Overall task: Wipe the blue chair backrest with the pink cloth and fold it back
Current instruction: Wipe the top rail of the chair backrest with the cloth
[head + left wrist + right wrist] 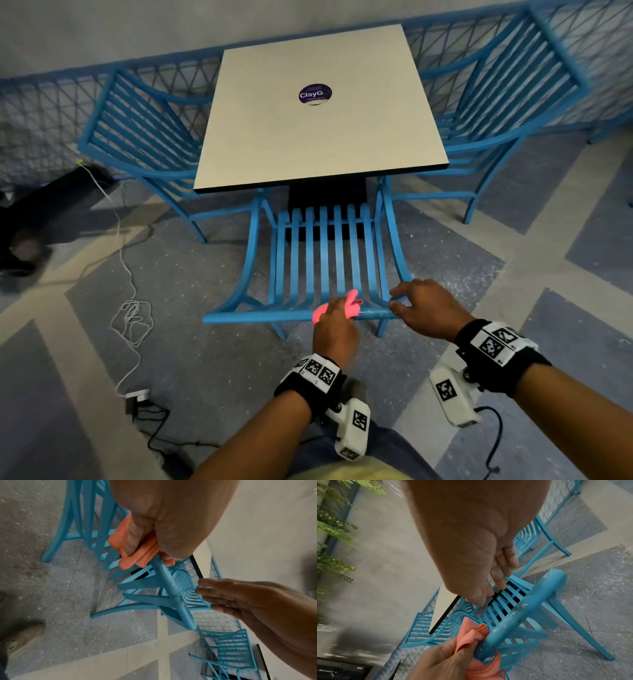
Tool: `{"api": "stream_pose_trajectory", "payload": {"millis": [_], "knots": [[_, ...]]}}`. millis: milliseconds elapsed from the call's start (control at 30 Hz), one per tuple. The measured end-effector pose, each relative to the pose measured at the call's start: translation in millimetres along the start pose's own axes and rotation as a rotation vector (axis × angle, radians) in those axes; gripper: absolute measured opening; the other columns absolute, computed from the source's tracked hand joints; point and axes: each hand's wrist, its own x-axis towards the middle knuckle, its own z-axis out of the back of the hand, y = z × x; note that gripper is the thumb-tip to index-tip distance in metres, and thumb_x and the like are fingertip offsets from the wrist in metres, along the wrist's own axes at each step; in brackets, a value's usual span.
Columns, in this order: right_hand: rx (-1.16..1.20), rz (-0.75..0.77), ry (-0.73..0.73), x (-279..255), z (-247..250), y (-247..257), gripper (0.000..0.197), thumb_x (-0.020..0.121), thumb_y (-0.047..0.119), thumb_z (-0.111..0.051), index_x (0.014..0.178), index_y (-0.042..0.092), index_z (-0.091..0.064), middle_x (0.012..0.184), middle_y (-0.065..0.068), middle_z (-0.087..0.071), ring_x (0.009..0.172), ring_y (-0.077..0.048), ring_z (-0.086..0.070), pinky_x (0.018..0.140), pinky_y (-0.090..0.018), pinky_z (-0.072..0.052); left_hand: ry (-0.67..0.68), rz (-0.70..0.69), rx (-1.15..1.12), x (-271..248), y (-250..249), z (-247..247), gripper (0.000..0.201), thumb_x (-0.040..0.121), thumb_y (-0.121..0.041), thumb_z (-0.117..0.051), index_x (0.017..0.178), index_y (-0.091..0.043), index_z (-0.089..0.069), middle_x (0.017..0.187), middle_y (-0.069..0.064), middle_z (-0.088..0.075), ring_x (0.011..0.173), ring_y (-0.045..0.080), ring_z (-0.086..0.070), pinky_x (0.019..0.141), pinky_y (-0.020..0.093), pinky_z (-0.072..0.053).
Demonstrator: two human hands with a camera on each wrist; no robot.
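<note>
Outdoors, a square white desk stands on a grey speckled floor crossed by pale bands, ringed by a blue lattice fence with two more slatted blue chairs at its sides. The slatted blue metal chair nearest the person is tucked under the desk, and the left hand has its fingers curled round the bunched pink cloth, pressing it on the round top rail of the backrest; the right hand hovers just beside the rail's right end, fingers loosely spread and holding nothing. A round purple sticker on the desk reads "ClayG".
</note>
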Motion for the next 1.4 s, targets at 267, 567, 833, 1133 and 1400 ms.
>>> {"api": "stream_pose_trajectory", "payload": {"millis": [267,567,833,1133,1400], "knots": [[-0.015,0.009,-0.046,-3.8,4.0,-1.0,0.039,0.089,0.047,-0.059,0.12,0.025,-0.069,0.118,-0.003,-0.072,0.11,-0.025,-0.062,0.095,-0.035,-0.047,0.041,-0.121,-0.129,-4.6,-10.5,-21.9,0.039,0.102,-0.015,-0.055,0.139,-0.028,-0.061,0.132,-0.008,-0.065,0.125,0.009,-0.057,0.112,0.033,-0.045],[-0.01,0.064,-0.086,-2.3,10.2,13.0,0.041,0.09,0.046,-0.063,0.122,0.022,-0.069,0.123,-0.004,-0.07,0.114,-0.025,-0.062,0.098,-0.035,-0.046,0.261,-0.182,-0.409,-27.8,-22.8,9.2,0.023,0.104,-0.033,-0.051,0.12,-0.04,-0.067,0.096,-0.002,-0.078,0.082,0.009,-0.075,0.078,0.026,-0.062],[-0.023,0.054,-0.175,10.3,31.4,19.2,0.037,0.092,0.044,-0.059,0.12,0.021,-0.071,0.128,-0.004,-0.069,0.117,-0.026,-0.062,0.098,-0.037,-0.046,0.1,-0.203,-0.284,-29.4,15.0,77.4,0.02,0.105,-0.033,-0.053,0.111,-0.047,-0.064,0.085,-0.003,-0.075,0.066,0.009,-0.075,0.068,0.035,-0.065],[-0.055,0.061,-0.146,13.8,31.8,-7.0,0.039,0.089,0.048,-0.061,0.118,0.023,-0.07,0.124,-0.006,-0.071,0.113,-0.03,-0.064,0.097,-0.042,-0.05,0.015,-0.167,-0.045,-11.7,23.1,45.5,0.032,0.1,-0.023,-0.058,0.125,-0.042,-0.064,0.114,-0.015,-0.071,0.107,0.011,-0.065,0.095,0.034,-0.057],[0.05,-0.022,-0.131,-2.6,17.0,-59.3,0.046,0.092,0.046,-0.061,0.125,0.015,-0.067,0.129,-0.007,-0.068,0.12,-0.027,-0.061,0.1,-0.034,-0.045,-0.106,-0.126,-0.045,-4.8,-6.2,-35.4,0.045,0.094,-0.002,-0.06,0.133,-0.024,-0.067,0.127,-0.018,-0.066,0.124,0.011,-0.059,0.112,0.021,-0.041]]}}
